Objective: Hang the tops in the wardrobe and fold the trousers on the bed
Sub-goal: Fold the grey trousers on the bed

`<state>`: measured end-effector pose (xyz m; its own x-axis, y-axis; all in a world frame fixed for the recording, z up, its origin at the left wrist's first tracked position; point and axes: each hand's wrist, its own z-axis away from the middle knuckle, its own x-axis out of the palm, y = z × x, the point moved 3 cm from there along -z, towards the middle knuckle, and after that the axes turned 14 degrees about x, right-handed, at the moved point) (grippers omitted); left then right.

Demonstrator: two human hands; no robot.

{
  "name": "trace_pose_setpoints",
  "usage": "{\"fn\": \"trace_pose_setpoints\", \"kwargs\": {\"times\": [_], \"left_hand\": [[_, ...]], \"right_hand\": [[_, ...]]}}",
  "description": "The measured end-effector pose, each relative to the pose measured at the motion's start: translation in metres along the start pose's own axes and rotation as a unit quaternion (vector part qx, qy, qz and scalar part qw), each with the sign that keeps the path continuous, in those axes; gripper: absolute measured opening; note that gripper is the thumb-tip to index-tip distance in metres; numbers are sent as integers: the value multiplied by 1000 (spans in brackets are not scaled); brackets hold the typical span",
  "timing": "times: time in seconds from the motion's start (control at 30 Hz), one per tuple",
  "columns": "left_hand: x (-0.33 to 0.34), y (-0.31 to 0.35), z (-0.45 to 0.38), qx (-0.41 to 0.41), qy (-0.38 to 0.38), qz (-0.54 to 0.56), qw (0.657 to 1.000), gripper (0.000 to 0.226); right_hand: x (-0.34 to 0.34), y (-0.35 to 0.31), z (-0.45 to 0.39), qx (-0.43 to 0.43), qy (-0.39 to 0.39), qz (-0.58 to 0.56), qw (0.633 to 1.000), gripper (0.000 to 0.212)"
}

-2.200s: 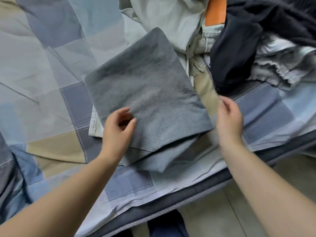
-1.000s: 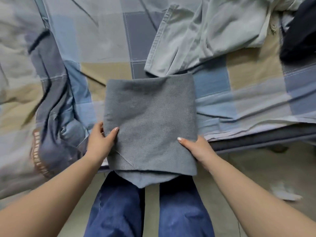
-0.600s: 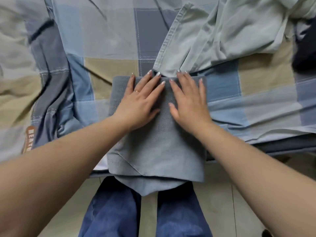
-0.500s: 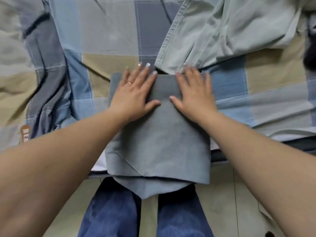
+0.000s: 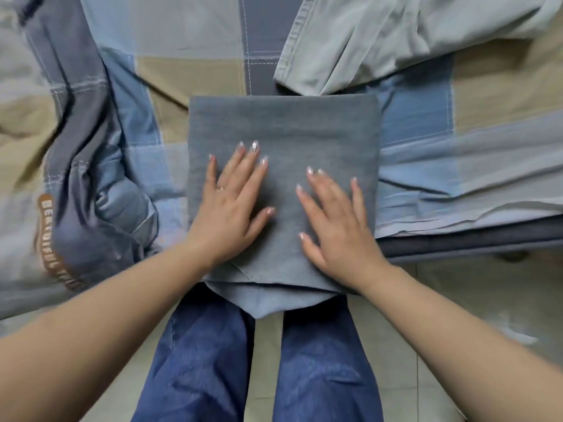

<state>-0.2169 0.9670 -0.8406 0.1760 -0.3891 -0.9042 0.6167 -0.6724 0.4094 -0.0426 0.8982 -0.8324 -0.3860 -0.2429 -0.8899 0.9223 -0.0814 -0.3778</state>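
Head view: two hands [image 5: 227,213] [image 5: 336,222] flat on one folded trousers [image 5: 283,129], apparently.

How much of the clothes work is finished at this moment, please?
Done: the grey trousers are folded into a square at the edge of the bed. In hand: the left hand and right hand press them flat. Left: the pale green garment lies unfolded behind; no wardrobe is visible.

Grey folded trousers [image 5: 283,132] lie flat at bed edge.
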Motion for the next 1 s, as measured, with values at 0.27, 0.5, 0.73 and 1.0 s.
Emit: {"fn": "trace_pose_setpoints", "kwargs": {"times": [0.27, 0.5, 0.73, 1.0], "left_hand": [[40, 4, 66, 99, -68, -30, 992, 72], [43, -9, 68, 61, -77, -32, 995, 80], [3, -65, 53, -241, 15, 236, 941, 80], [12, -72, 27, -422, 70, 499, 754, 42]], "right_hand": [[36, 43, 30, -131, -64, 89, 985, 65], [32, 49, 31, -84, -100, 51, 990, 74], [-3, 101, 1, 348, -107, -255, 896, 82], [22, 100, -26, 474, -183, -541, 670, 15]]}}
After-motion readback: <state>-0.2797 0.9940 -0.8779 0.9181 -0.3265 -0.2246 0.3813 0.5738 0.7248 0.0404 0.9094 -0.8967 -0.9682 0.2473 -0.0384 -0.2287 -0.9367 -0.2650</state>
